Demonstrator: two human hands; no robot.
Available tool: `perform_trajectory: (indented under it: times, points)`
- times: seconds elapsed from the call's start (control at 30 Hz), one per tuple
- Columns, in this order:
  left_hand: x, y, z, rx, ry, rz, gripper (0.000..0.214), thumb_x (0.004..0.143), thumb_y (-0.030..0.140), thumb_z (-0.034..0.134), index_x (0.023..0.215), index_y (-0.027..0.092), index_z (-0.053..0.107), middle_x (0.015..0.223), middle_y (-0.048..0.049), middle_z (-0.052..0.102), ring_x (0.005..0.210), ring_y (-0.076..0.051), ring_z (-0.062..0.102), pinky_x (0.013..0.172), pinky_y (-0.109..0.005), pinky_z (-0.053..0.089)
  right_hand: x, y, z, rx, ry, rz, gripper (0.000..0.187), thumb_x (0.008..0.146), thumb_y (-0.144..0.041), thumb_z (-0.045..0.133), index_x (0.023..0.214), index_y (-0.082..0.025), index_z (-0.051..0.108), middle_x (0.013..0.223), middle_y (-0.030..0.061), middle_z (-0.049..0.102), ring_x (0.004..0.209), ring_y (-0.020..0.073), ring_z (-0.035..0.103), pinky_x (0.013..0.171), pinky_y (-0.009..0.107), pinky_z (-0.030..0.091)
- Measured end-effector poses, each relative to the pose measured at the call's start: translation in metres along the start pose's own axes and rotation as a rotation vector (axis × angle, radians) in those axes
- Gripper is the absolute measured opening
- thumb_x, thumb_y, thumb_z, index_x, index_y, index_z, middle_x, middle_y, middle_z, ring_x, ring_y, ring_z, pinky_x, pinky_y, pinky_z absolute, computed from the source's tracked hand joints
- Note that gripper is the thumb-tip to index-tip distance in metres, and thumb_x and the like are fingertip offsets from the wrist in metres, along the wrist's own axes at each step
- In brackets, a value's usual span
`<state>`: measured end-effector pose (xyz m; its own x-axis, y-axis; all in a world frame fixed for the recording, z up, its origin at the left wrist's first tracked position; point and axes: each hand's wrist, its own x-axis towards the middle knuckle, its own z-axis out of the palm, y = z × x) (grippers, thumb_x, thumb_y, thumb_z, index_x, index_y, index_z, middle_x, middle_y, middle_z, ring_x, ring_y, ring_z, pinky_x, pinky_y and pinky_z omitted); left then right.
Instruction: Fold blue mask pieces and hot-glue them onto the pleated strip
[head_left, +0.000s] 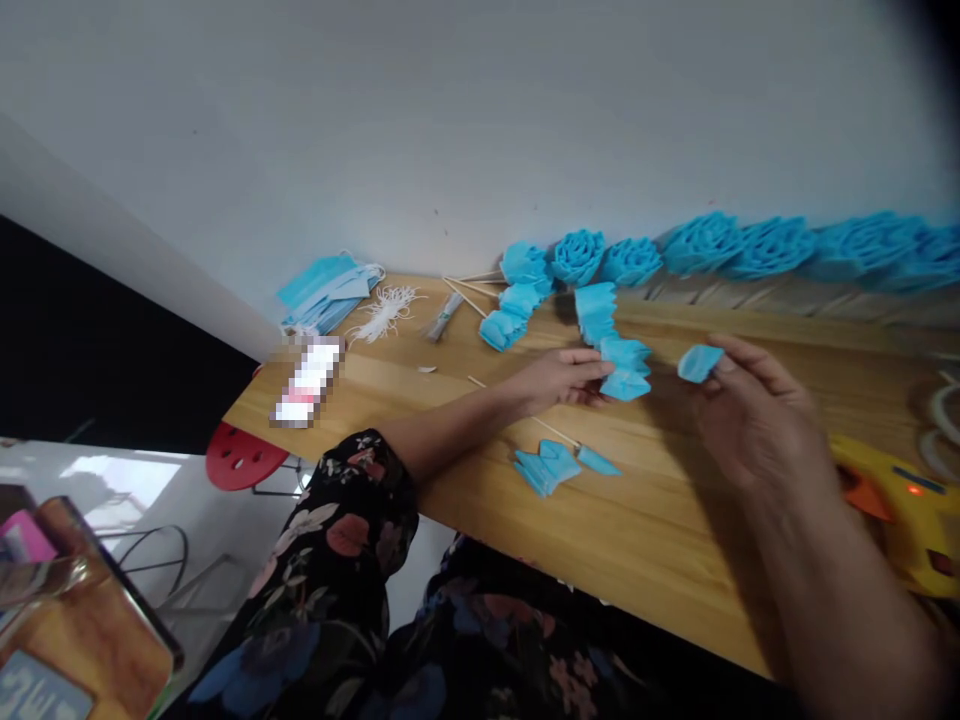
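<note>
My left hand [564, 378] reaches across the wooden table [660, 520], its fingers closed on a blue pleated piece [627, 378] at the near end of a row of such pieces [600, 315]. My right hand [754, 420] hovers above the table and pinches a small blue folded piece [699, 362] between thumb and fingertips. Below my hands lie a wooden skewer with a blue tip [589, 455] and a small stack of folded blue pieces [546, 468].
Blue rolled flowers [750, 245] line the wall at the table's back. A second row of pleated pieces [517, 305], skewers [469, 290], a pile of white elastic loops [386, 312] and blue face masks [326, 290] lie far left. A yellow glue gun [907, 510] rests at right. A red stool [240, 458] stands beside the table.
</note>
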<state>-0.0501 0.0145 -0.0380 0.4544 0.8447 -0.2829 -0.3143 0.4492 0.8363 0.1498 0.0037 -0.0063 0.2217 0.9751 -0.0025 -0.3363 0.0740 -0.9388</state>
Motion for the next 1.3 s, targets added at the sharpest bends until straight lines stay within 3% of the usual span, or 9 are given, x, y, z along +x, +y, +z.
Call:
perform_trajectory:
  times: [0.3, 0.53, 0.67, 0.87, 1.0, 1.1, 1.2, 1.3]
  points:
    - [0.0, 0.0, 0.002, 0.033, -0.01, -0.003, 0.023, 0.09, 0.031, 0.077, 0.1, 0.011, 0.072, 0.091, -0.0071, 0.071, 0.08, -0.012, 0.068, 0.088, -0.034, 0.056, 0.001, 0.0, -0.004, 0.067, -0.034, -0.01, 0.033, 0.052, -0.027, 0.094, 0.082, -0.02, 0.082, 0.076, 0.0002, 0.073, 0.069, 0.0124, 0.063, 0.069, 0.028, 0.05]
    - [-0.001, 0.002, 0.002, 0.026, -0.01, -0.013, 0.023, 0.089, 0.033, 0.078, 0.098, 0.012, 0.072, 0.09, -0.0067, 0.072, 0.08, -0.012, 0.068, 0.086, -0.032, 0.056, 0.002, -0.003, -0.007, 0.067, -0.068, -0.046, 0.032, 0.056, -0.031, 0.095, 0.084, -0.021, 0.082, 0.072, 0.0002, 0.071, 0.064, 0.0125, 0.06, 0.068, 0.032, 0.051]
    - [-0.002, 0.002, 0.002, 0.019, 0.024, -0.001, 0.024, 0.089, 0.033, 0.078, 0.099, 0.012, 0.072, 0.089, -0.0073, 0.073, 0.079, -0.013, 0.069, 0.081, -0.03, 0.055, 0.0, -0.003, -0.009, 0.021, -0.053, -0.046, 0.031, 0.059, -0.031, 0.093, 0.086, -0.021, 0.08, 0.079, 0.0012, 0.072, 0.071, 0.0137, 0.063, 0.071, 0.032, 0.051]
    - [-0.005, 0.003, 0.005, -0.051, 0.1, 0.064, 0.022, 0.087, 0.029, 0.081, 0.095, 0.012, 0.07, 0.08, -0.0039, 0.073, 0.068, -0.01, 0.067, 0.07, -0.025, 0.052, -0.002, -0.002, -0.015, -0.244, -0.205, 0.078, 0.032, 0.071, -0.041, 0.083, 0.097, -0.025, 0.077, 0.086, 0.0005, 0.074, 0.072, 0.0148, 0.064, 0.072, 0.031, 0.052]
    - [-0.005, 0.004, 0.008, -0.048, 0.093, 0.092, 0.02, 0.089, 0.028, 0.078, 0.097, 0.011, 0.071, 0.085, -0.0067, 0.076, 0.072, -0.012, 0.069, 0.066, -0.023, 0.051, -0.001, -0.001, -0.021, -0.514, -0.369, 0.075, 0.032, 0.081, -0.047, 0.073, 0.103, -0.024, 0.078, 0.09, 0.0024, 0.077, 0.072, 0.0165, 0.066, 0.072, 0.031, 0.054]
    - [-0.006, 0.004, 0.009, -0.038, 0.081, 0.103, 0.02, 0.089, 0.029, 0.078, 0.095, 0.011, 0.071, 0.084, -0.007, 0.076, 0.07, -0.012, 0.069, 0.065, -0.023, 0.052, -0.004, -0.006, -0.023, -0.863, -0.511, -0.058, 0.028, 0.091, -0.042, 0.06, 0.1, -0.022, 0.078, 0.088, 0.0048, 0.078, 0.078, 0.0206, 0.069, 0.074, 0.033, 0.053]
    - [-0.005, 0.003, 0.008, -0.041, 0.085, 0.109, 0.02, 0.088, 0.029, 0.079, 0.094, 0.012, 0.07, 0.08, -0.0055, 0.075, 0.067, -0.012, 0.069, 0.064, -0.023, 0.052, -0.01, -0.015, -0.025, -1.275, -0.582, -0.289, 0.034, 0.1, -0.037, 0.049, 0.096, -0.022, 0.079, 0.099, 0.0098, 0.08, 0.094, 0.0272, 0.072, 0.081, 0.037, 0.051]
    - [-0.005, 0.004, 0.008, -0.043, 0.098, 0.099, 0.021, 0.087, 0.028, 0.08, 0.096, 0.012, 0.069, 0.079, -0.0052, 0.075, 0.067, -0.012, 0.069, 0.063, -0.023, 0.052, -0.015, -0.026, -0.028, -1.384, -0.55, -0.393, 0.033, 0.101, -0.032, 0.047, 0.112, -0.022, 0.077, 0.114, 0.0114, 0.079, 0.104, 0.0295, 0.072, 0.085, 0.039, 0.052]
